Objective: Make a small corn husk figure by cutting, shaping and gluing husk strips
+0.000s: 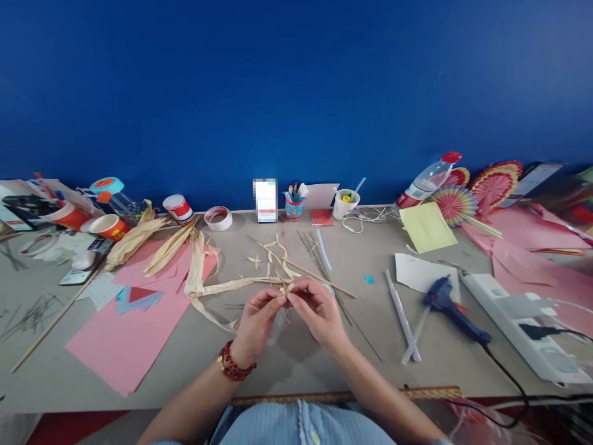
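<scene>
Pale dried corn husk is pinched between the fingertips of my left hand and my right hand, which meet above the table. Both hands are closed on it, and the fingers partly cover the piece. A long husk strip runs to the left from near my left hand to a knotted husk bundle. Just beyond my fingers lie more thin husk strips and a wooden stick. Several dark thin wires spread out beside my right hand.
On the right are a blue glue gun, a white cutter-like tool and a power strip. Pink paper and corn husks lie left. A tape roll, phone and pen cup line the back.
</scene>
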{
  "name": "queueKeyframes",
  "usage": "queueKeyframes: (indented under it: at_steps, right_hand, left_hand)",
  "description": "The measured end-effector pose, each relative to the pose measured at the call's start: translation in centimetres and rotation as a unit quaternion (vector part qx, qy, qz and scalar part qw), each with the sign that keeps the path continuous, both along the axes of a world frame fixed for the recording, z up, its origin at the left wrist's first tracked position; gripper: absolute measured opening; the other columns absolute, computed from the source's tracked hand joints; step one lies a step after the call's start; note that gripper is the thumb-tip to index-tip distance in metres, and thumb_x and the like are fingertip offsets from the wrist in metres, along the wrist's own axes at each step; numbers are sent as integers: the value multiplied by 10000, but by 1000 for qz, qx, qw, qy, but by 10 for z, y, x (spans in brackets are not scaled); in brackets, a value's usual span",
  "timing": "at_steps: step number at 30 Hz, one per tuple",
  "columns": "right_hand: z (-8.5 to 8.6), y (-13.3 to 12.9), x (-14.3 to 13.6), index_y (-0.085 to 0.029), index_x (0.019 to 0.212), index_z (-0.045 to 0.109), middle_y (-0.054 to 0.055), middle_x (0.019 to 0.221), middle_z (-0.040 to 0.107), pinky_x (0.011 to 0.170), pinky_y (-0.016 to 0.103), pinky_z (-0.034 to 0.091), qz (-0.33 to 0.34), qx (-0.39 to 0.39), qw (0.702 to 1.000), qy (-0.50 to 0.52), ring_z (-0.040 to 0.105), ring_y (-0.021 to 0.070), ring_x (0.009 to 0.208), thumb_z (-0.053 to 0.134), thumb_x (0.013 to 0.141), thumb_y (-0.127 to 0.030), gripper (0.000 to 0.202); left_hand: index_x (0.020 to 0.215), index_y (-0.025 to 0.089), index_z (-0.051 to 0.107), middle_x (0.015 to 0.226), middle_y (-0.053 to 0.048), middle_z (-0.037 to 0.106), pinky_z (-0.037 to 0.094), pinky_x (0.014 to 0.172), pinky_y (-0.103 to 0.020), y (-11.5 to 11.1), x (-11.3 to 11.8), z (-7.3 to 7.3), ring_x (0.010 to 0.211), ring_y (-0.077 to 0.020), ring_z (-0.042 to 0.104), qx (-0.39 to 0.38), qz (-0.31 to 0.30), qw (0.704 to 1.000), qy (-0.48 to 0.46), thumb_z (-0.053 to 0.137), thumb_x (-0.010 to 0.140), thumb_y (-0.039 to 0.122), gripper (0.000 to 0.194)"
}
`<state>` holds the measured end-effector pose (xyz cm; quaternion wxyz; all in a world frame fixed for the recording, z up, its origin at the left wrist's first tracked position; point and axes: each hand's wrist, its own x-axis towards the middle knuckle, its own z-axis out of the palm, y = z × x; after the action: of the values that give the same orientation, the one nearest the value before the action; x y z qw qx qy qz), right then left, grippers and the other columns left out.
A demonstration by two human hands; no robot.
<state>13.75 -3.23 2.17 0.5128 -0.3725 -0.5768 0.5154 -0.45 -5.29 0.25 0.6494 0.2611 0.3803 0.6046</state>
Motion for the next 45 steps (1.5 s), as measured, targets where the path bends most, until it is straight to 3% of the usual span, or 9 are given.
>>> queueKeyframes:
  at_steps: [11, 16, 18, 21, 24, 26, 30, 34, 45]
  right_hand:
    - [9, -7, 9, -212, 958, 667, 53, 947, 642, 711, 287, 548, -9, 14, 1000, -23, 636, 174, 793, 632, 898, -295, 109]
    - [12, -18, 68, -221, 996, 666, 77, 982, 672, 752, 313, 542, -103, 94, 977, -165, 646, 203, 854, 576, 934, -271, 120]
    - [9, -22, 113, -228, 991, 653, 80, 971, 675, 782, 350, 531, -211, 128, 932, -266, 647, 228, 873, 551, 942, -277, 123]
    - [-4, -30, 191, -219, 1023, 641, 114, 1025, 672, 827, 426, 518, -355, 117, 807, -458, 638, 281, 908, 535, 926, -348, 194]
    - [-27, -35, 255, -177, 1152, 614, 169, 1149, 649, 910, 510, 484, -383, 68, 682, -619, 612, 357, 1038, 489, 910, -397, 350]
    - [-41, -34, 282, -156, 1246, 568, 182, 1222, 625, 919, 502, 489, -346, 41, 653, -672, 601, 363, 1084, 462, 913, -395, 424]
    - [-61, -24, 312, -146, 1308, 526, 186, 1287, 598, 941, 488, 486, -280, 38, 648, -707, 581, 358, 1146, 417, 936, -413, 471]
    - [-71, -14, 332, -154, 1198, 586, 185, 1241, 627, 946, 479, 487, -227, 56, 683, -692, 594, 359, 1134, 411, 937, -466, 443]
    - [-61, -13, 340, -142, 1241, 561, 203, 1071, 709, 811, 467, 535, -273, 33, 720, -637, 684, 361, 970, 381, 919, -540, 542]
  left_hand:
    - [753, 193, 731, 726, 1, 695, 487, 757, -233, 1, -2, -1, 734, -118, 616, 7, -4, 1000, 12, 806, 740, 263, 104]
    - [773, 193, 729, 751, -7, 710, 495, 772, -235, 3, -6, -3, 757, -128, 634, -5, 27, 999, 39, 814, 724, 278, 130]
    - [775, 197, 726, 777, -10, 720, 497, 798, -238, 3, -7, -3, 788, -135, 640, -9, 26, 999, 43, 813, 725, 277, 128]
    - [768, 200, 720, 783, -9, 725, 495, 812, -237, 2, -8, -3, 792, -134, 639, -15, 17, 999, 45, 813, 728, 280, 129]
    - [771, 201, 717, 775, -8, 721, 490, 812, -240, 1, -7, -3, 787, -135, 637, -13, 6, 999, 42, 807, 735, 285, 128]
    - [776, 201, 718, 776, -10, 717, 487, 810, -246, 0, -6, -3, 791, -140, 636, -8, 1, 999, 42, 806, 736, 287, 129]
    - [773, 198, 714, 769, -10, 710, 480, 808, -251, 1, -6, -4, 785, -140, 627, -7, 4, 999, 49, 803, 739, 283, 128]
    - [773, 195, 709, 763, -6, 701, 472, 800, -246, 1, -5, -2, 775, -133, 615, -6, 0, 999, 45, 806, 738, 291, 141]
    - [767, 185, 698, 748, -15, 679, 473, 784, -268, 2, -5, 0, 764, -147, 600, -2, -7, 999, 48, 796, 746, 289, 144]
